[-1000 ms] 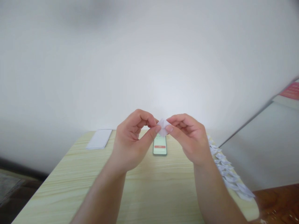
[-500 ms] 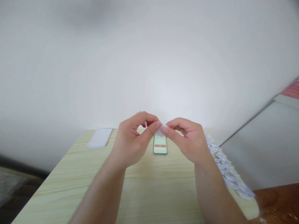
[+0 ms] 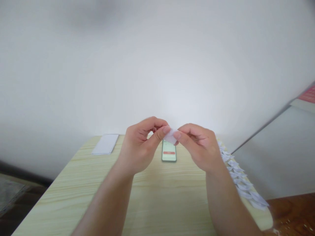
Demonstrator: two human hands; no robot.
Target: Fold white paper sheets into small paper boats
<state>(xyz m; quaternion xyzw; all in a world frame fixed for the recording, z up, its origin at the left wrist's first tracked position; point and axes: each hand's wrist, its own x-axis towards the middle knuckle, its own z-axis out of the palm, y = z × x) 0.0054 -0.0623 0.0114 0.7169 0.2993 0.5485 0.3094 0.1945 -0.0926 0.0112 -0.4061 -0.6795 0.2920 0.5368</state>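
Note:
A small folded piece of white paper [image 3: 171, 136] is held up between my two hands, above the table. My left hand [image 3: 145, 144] pinches its left side between thumb and forefinger. The paper's right side is gripped by my right hand [image 3: 198, 144], also with thumb and fingertips. Parts of the paper are covered by the fingers, so its full shape is hidden. Behind and below it lies a phone [image 3: 169, 156] with a lit screen and a red bar, its upper part hidden by the paper and hands.
The pale wood-grain table [image 3: 167, 203] stands against a white wall [image 3: 157, 65]. A stack of white paper [image 3: 105, 144] lies at its back left. Several folded white paper pieces [image 3: 240, 177] line the right edge, partly behind my right forearm.
My hands have moved slightly apart, and my right hand has shifted a little to the right. More of the folded paper shows between the thumbs.

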